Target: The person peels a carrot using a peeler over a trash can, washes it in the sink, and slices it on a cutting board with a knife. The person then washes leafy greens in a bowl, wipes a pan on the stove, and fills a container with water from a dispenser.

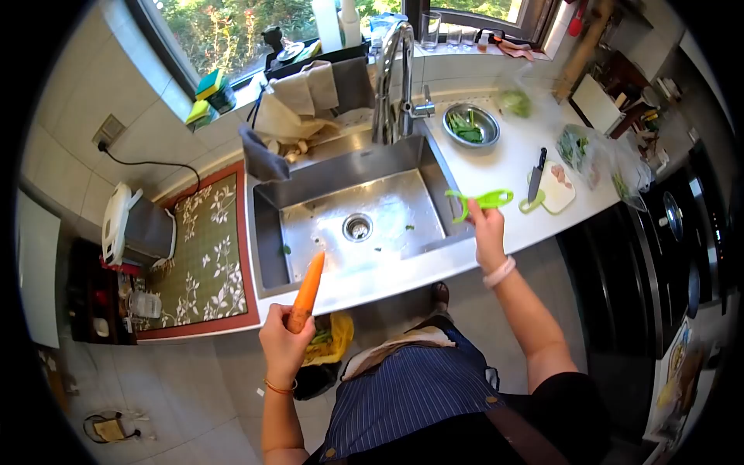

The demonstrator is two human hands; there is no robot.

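My left hand (284,346) is wrapped round the thick end of a carrot (309,289), whose tip points up over the sink's front edge. Most of the carrot is bright orange and smooth, while the end by my fingers looks darker and rougher. In my right hand (487,231) is a green peeler (482,201), held over the right front corner of the sink, apart from the carrot. Beneath both lies the steel sink (318,201) with a round drain (357,227) and a few small green scraps on its floor.
A tall faucet (393,85) rises behind the sink. To the right are a metal bowl (473,125) of green pieces, a knife (537,177) on a small cutting board (558,194) and bagged greens (577,147). Below the counter stands a yellow-lined bin (338,339); a patterned mat (205,263) lies left.
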